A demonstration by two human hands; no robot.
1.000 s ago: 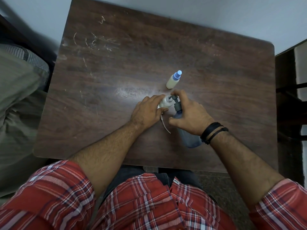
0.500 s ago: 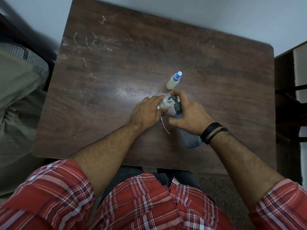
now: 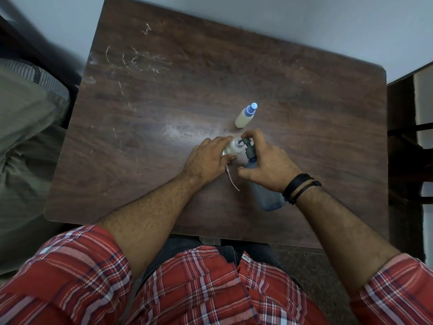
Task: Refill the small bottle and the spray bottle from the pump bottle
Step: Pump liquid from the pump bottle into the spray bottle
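My left hand point(image 3: 208, 160) grips a whitish spray bottle point(image 3: 235, 146) with its top off, its open mouth right under the spout of the dark pump head point(image 3: 248, 146). The blue-grey pump bottle point(image 3: 267, 195) stands beside it, partly hidden under my right wrist. My right hand point(image 3: 269, 165) wraps it, fingers curled over the pump head and thumb against the bottle's neck. A thin white dip tube point(image 3: 232, 180), probably from the removed spray head, lies on the table between my hands. The small bottle point(image 3: 244, 117), cream with a blue cap, stands just behind my hands.
The dark wooden table point(image 3: 164, 102) is scratched at its far left. A grey wall runs behind it. Olive and striped fabric point(image 3: 28, 109) lies to the left, and dark furniture point(image 3: 407, 137) stands to the right.
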